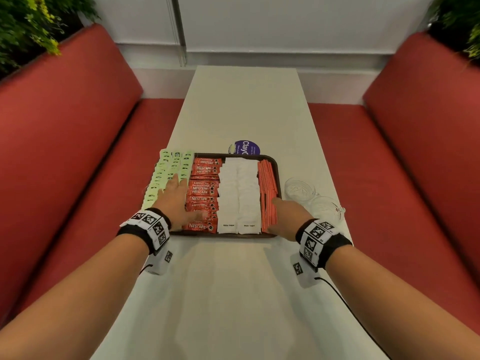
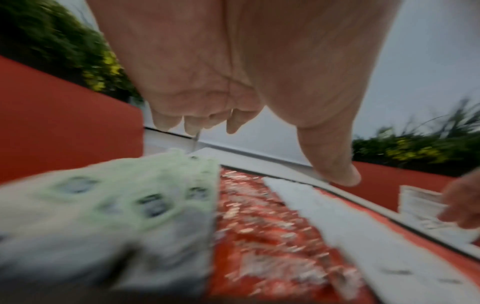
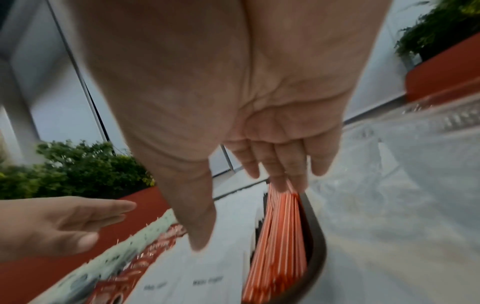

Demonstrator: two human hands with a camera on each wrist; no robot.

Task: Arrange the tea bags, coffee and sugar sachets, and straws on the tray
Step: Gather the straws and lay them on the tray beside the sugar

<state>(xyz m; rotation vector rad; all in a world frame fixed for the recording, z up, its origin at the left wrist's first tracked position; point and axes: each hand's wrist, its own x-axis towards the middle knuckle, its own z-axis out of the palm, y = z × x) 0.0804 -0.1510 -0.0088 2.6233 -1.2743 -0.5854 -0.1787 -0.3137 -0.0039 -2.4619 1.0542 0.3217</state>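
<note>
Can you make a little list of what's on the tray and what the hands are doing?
tray: dark, on white table
tea bags: green, far left
coffee: red sachets, next
sugar: white sachets, middle
straws: red striped, right edge
left hand: flat, open, over tea bags
right hand: open, fingers by straws
glasses: right of tray

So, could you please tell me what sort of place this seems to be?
Probably a café or office pantry booth: red cushioned benches flank a narrow white table, planters sit behind them, and a tray holds drink sachets.
</note>
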